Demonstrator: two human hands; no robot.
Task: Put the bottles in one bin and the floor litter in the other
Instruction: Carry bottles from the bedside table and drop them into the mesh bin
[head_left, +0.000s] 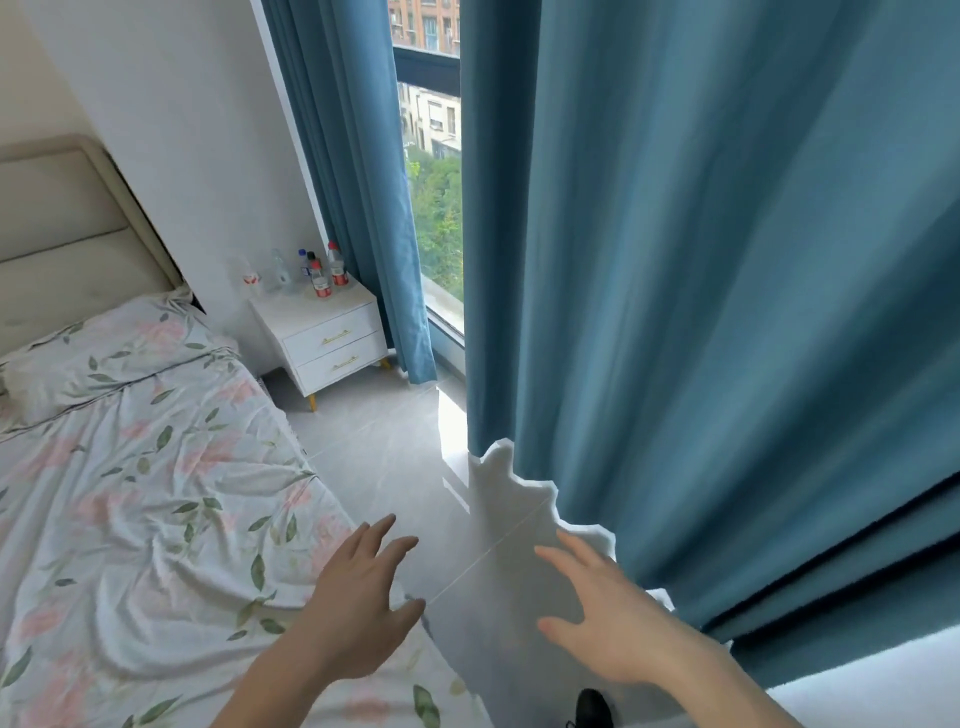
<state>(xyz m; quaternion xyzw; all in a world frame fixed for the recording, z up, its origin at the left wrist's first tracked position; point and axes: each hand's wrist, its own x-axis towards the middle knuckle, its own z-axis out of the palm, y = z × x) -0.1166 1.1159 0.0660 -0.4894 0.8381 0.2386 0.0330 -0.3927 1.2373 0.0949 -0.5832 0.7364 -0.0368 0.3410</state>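
Bottles grouped on nightstand, centre-left of frame, upright as far as can be told, touching or just beside one another; clear ones at left of group too faint to count. None taken off. No bins anywhere in frame. No floor litter to be made out on tiles between bed and curtain; possibly outside view or hidden behind curtain folds.

Judged at very start: nothing sorted, both parts of task left to do, bins still to be found or brought.

Left hand at lower centre, spread flat, fingers straight and apart, palm down, over bed edge; grasping nothing, and contact with bedding cannot be told. Right hand at lower centre-right, likewise released, fingers splayed toward upper left, holding nothing, just beside curtain hem but apart from it as far as visible. Both well apart from bottles, which sit far up frame past bed corner. Dark shoe at bottom edge.
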